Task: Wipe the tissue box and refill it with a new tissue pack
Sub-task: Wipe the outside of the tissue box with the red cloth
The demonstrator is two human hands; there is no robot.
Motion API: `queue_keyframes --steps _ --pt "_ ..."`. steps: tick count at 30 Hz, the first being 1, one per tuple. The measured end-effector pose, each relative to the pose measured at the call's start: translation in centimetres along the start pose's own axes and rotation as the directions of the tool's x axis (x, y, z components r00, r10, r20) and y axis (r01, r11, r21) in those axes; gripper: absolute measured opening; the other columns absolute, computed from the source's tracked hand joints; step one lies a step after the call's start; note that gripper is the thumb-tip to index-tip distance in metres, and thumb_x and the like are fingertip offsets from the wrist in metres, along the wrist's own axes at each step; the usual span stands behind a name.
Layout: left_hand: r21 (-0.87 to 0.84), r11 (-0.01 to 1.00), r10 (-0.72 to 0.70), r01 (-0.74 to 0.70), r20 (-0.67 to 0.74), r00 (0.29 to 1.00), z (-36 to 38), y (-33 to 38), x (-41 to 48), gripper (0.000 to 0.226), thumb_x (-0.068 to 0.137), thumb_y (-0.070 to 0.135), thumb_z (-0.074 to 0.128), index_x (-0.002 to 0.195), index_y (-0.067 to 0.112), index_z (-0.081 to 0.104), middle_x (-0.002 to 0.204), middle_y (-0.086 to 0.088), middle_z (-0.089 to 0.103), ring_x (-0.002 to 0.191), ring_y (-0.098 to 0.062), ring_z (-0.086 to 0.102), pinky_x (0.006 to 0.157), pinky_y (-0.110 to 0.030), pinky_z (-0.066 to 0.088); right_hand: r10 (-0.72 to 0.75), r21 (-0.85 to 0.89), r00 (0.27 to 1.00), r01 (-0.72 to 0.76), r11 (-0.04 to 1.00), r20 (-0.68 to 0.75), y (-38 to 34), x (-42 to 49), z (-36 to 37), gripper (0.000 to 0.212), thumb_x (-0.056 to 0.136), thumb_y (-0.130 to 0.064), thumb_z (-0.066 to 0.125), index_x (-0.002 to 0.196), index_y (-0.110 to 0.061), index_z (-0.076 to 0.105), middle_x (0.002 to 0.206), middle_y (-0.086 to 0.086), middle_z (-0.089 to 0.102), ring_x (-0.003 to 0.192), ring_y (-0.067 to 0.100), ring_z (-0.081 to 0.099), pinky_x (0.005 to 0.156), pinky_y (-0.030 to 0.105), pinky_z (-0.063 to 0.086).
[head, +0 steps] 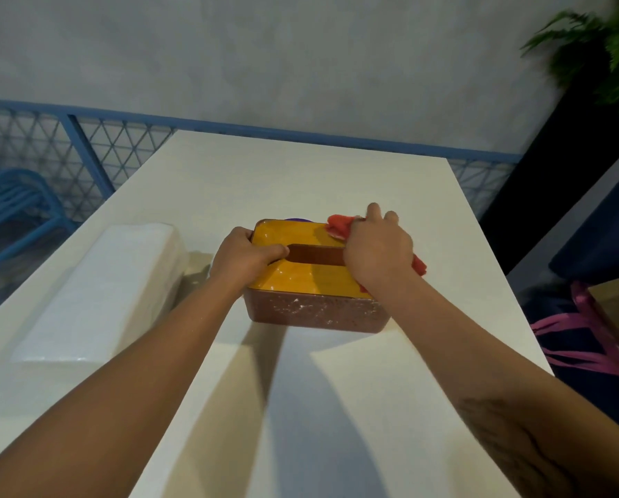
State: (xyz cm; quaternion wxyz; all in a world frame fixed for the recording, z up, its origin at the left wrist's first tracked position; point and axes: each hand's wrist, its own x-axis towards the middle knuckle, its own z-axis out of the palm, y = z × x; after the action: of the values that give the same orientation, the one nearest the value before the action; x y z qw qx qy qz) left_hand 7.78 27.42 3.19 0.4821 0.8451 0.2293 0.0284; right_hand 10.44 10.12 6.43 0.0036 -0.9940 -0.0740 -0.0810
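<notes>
Both hands on the tissue box, mid-tabletop

The tissue box (315,282), yellow top with a speckled brown front, sits about the middle of the white tabletop (336,407). Left hand (245,255) is clamped on its left end, thumb at the slot. Right hand (378,251) is closed round a red cloth (340,226), pressing it on the far right corner of the lid. A wrapped white tissue pack (99,292) lies along the left edge.
</notes>
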Motion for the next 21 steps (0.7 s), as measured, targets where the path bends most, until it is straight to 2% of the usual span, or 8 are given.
queue_keyframes --steps 3,6,8,10,13,16,19,21 --pt "-0.004 1.000 -0.002 0.002 -0.010 1.000 0.0 0.1 -0.1 0.049 0.076 0.032 0.073 0.113 0.011 0.050 0.102 -0.004 0.055 0.093 -0.025 0.056 0.081 -0.040 0.049 -0.176 0.037 0.984 0.176 0.984 -0.021 -2.6 0.8 0.4 0.033 0.094 -0.015 0.040 0.123 -0.012 0.055 0.129 0.008 0.043 0.115 0.027 0.043 0.073 0.033 0.044" --pt "-0.032 0.999 0.005 -0.006 -0.022 1.000 0.1 0.0 -0.1 0.028 0.077 0.024 0.069 0.095 0.015 0.050 0.089 -0.003 0.057 0.085 -0.024 0.056 0.077 -0.039 0.048 -0.403 0.089 0.914 0.405 0.910 -0.047 -3.1 1.3 0.9 0.037 0.096 -0.022 0.039 0.131 -0.018 0.050 0.133 0.005 0.043 0.115 0.025 0.044 0.079 0.033 0.048" --pt "-0.051 0.999 0.011 -0.012 -0.010 1.000 0.1 0.2 -0.2 0.032 0.073 0.027 0.071 0.094 0.015 0.050 0.082 0.001 0.054 0.084 -0.023 0.056 0.077 -0.039 0.048 -0.512 0.106 0.859 0.511 0.853 -0.025 -1.7 1.2 0.9 0.041 0.097 -0.028 0.040 0.137 -0.025 0.045 0.136 0.002 0.042 0.115 0.024 0.044 0.084 0.035 0.049" --pt "-0.041 0.999 0.003 -0.004 -0.014 1.000 0.2 0.3 -0.2 0.039 0.072 0.029 0.073 0.100 0.014 0.051 0.085 0.001 0.054 0.085 -0.023 0.055 0.077 -0.037 0.048 -0.531 0.087 0.847 0.530 0.844 -0.003 0.1 1.1 1.0 0.042 0.096 -0.029 0.040 0.139 -0.030 0.043 0.137 0.000 0.041 0.114 0.024 0.045 0.083 0.036 0.049" --pt "-0.013 1.000 0.005 -0.006 -0.022 1.000 0.2 0.2 -0.2 0.038 0.074 0.030 0.074 0.099 0.015 0.050 0.094 -0.002 0.056 0.087 -0.022 0.055 0.077 -0.036 0.048 -0.399 0.070 0.917 0.399 0.914 -0.017 0.8 1.4 1.0 0.038 0.096 -0.025 0.041 0.132 -0.028 0.050 0.130 0.001 0.045 0.111 0.024 0.047 0.079 0.035 0.047" --pt "0.012 1.000 -0.015 0.016 -0.023 1.000 0.1 0.4 -0.3 0.047 0.064 0.038 0.075 0.099 0.016 0.051 0.095 -0.003 0.058 0.089 -0.023 0.058 0.082 -0.040 0.051 -0.354 0.104 0.935 0.355 0.929 -0.032 -1.4 2.7 1.2 0.035 0.096 -0.024 0.041 0.129 -0.024 0.054 0.126 0.004 0.046 0.110 0.025 0.047 0.079 0.035 0.047" --pt "0.040 0.998 -0.040 0.041 -0.032 0.999 -0.1 0.8 -0.4 0.050 0.051 0.039 0.060 0.095 0.014 0.054 0.082 0.000 0.056 0.084 -0.024 0.057 0.080 -0.039 0.050 -0.427 0.185 0.904 0.425 0.886 -0.028 -3.8 3.8 1.5 0.038 0.096 -0.027 0.041 0.133 -0.028 0.051 0.129 0.003 0.046 0.114 0.024 0.045 0.084 0.035 0.046" --pt "0.051 0.998 -0.034 0.035 -0.025 0.999 -0.2 0.8 -0.4 0.035 0.060 0.037 0.068 0.083 0.014 0.054 0.077 -0.002 0.055 0.079 -0.023 0.055 0.075 -0.036 0.046 -0.531 0.222 0.847 0.520 0.825 -0.013 -4.5 3.9 1.4 0.039 0.096 -0.029 0.043 0.134 -0.033 0.050 0.133 0.000 0.045 0.115 0.023 0.044 0.087 0.034 0.043"
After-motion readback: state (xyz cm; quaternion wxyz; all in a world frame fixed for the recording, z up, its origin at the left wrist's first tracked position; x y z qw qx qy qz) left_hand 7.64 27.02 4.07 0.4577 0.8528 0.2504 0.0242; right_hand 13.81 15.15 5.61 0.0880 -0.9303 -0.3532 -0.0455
